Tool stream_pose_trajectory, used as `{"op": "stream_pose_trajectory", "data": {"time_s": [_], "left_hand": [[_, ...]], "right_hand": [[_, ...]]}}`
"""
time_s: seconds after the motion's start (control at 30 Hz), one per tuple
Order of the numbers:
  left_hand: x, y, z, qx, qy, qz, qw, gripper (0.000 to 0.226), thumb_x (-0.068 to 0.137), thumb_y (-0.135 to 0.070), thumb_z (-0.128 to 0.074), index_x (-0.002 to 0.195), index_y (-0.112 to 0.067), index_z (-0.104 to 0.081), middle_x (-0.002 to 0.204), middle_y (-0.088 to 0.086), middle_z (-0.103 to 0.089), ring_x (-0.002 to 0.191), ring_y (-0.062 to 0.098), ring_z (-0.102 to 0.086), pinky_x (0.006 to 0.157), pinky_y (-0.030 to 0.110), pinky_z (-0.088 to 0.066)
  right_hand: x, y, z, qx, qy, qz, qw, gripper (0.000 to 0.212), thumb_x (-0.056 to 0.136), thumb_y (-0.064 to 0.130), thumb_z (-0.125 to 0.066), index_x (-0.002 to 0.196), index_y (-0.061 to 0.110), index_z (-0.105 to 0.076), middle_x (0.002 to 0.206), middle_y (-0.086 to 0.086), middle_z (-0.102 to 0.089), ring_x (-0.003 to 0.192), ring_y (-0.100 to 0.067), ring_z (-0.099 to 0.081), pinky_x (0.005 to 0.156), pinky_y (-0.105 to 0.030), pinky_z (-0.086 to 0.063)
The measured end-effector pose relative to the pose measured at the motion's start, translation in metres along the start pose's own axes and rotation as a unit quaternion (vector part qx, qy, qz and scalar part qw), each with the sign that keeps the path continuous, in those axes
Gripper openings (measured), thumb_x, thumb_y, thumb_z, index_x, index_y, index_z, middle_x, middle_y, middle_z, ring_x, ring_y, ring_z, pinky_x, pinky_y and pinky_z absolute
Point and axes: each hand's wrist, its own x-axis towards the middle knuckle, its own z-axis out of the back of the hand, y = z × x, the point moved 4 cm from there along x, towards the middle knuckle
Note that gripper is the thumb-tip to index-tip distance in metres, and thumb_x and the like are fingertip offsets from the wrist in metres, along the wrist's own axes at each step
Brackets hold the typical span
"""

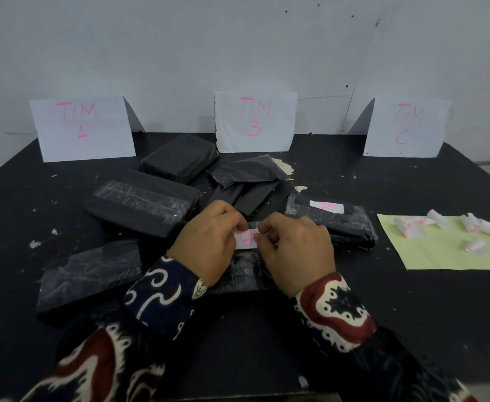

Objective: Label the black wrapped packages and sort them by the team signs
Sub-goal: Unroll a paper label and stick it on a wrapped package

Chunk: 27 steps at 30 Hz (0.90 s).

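Both hands meet at the table's middle over a black wrapped package (245, 275). My left hand (206, 242) and my right hand (296, 250) pinch the two ends of a small white label (246, 237) with pink writing, held just above that package. Several more black packages lie around: one at the left (142, 208), one at the front left (90, 278), one at the back (180, 158), a flatter one (248, 171). At the right sits a package (332, 220) that bears a white label. Three white signs stand against the wall: TIM A (82, 129), TIM B (255, 121), TIM C (406, 127).
A pale green sheet (452, 256) at the right carries several curled white labels (409, 229). The black table (267, 343) has white scraps and flecks on it. Its right edge runs close behind the green sheet, and a grey wall stands behind the signs.
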Motion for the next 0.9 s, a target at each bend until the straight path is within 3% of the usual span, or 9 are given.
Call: {"op": "stream_pose_trajectory", "data": {"time_s": [0.2,0.33,0.4,0.5,0.6,0.67,0.8,0.9], "left_hand": [[-0.004,0.008,-0.004,0.089,-0.004,-0.014,0.996,0.02,0.074,-0.004,-0.057,0.078,-0.011,-0.074,0.088,0.0,-0.061,0.083,0.022,-0.057,0.072,0.029,-0.049],[-0.008,0.012,-0.001,0.102,0.023,-0.003,0.995,0.026,0.075,-0.009,-0.053,0.085,-0.012,-0.076,0.087,0.0,-0.062,0.082,0.023,-0.058,0.072,0.029,-0.05],[-0.012,0.01,0.001,0.107,0.041,-0.011,0.993,0.035,0.079,-0.016,-0.044,0.093,-0.012,-0.076,0.094,0.001,-0.063,0.087,0.024,-0.058,0.076,0.031,-0.051],[-0.019,0.002,0.007,0.083,0.059,-0.021,0.995,0.045,0.085,-0.023,-0.04,0.118,-0.008,-0.067,0.123,0.005,-0.059,0.112,0.025,-0.056,0.092,0.039,-0.051],[-0.026,-0.005,0.009,0.078,0.087,-0.052,0.992,0.051,0.094,-0.037,-0.042,0.137,-0.013,-0.052,0.145,-0.001,-0.046,0.135,0.02,-0.041,0.104,0.041,-0.041],[-0.032,-0.003,0.008,0.11,0.12,-0.057,0.985,0.057,0.096,-0.053,-0.035,0.14,-0.019,-0.05,0.147,-0.007,-0.046,0.141,0.019,-0.032,0.107,0.045,-0.038],[-0.046,0.007,0.007,0.174,0.182,-0.033,0.967,0.081,0.09,-0.077,-0.018,0.142,-0.022,-0.047,0.149,-0.01,-0.042,0.145,0.022,-0.025,0.112,0.052,-0.029],[-0.056,0.011,0.003,0.18,0.191,-0.025,0.965,0.093,0.081,-0.086,-0.022,0.148,-0.024,-0.036,0.155,-0.011,-0.03,0.147,0.021,-0.016,0.115,0.053,-0.021]], "right_hand": [[-0.001,-0.001,-0.007,-0.054,-0.013,0.019,0.998,0.011,0.073,0.03,-0.078,0.072,0.026,-0.068,0.06,0.006,-0.06,0.065,-0.025,-0.055,0.06,-0.031,-0.039],[-0.001,-0.008,-0.009,-0.081,0.005,-0.007,0.997,0.012,0.075,0.039,-0.075,0.076,0.028,-0.072,0.07,0.003,-0.062,0.071,-0.027,-0.057,0.061,-0.034,-0.043],[-0.003,-0.01,-0.01,-0.106,0.012,-0.018,0.994,0.011,0.077,0.038,-0.073,0.076,0.027,-0.073,0.072,0.002,-0.062,0.072,-0.028,-0.057,0.061,-0.035,-0.042],[-0.006,-0.007,-0.006,-0.092,-0.013,-0.007,0.996,0.015,0.085,0.032,-0.061,0.084,0.025,-0.073,0.08,0.003,-0.064,0.076,-0.028,-0.057,0.062,-0.037,-0.045],[-0.012,0.004,0.005,-0.018,-0.032,0.047,0.998,0.032,0.094,0.034,-0.045,0.112,0.023,-0.069,0.105,0.009,-0.068,0.095,-0.021,-0.057,0.075,-0.039,-0.047],[-0.017,0.009,0.003,-0.005,0.014,0.092,0.996,0.039,0.097,0.041,-0.039,0.123,0.025,-0.064,0.12,0.014,-0.065,0.111,-0.016,-0.054,0.088,-0.038,-0.043],[-0.028,0.003,-0.01,-0.099,0.127,0.083,0.984,0.068,0.098,0.062,-0.012,0.13,0.026,-0.06,0.136,0.011,-0.058,0.133,-0.024,-0.046,0.105,-0.054,-0.034],[-0.034,0.0,-0.014,-0.137,0.144,0.082,0.977,0.074,0.097,0.065,-0.008,0.135,0.025,-0.057,0.141,0.009,-0.054,0.138,-0.029,-0.04,0.107,-0.064,-0.029]]}}
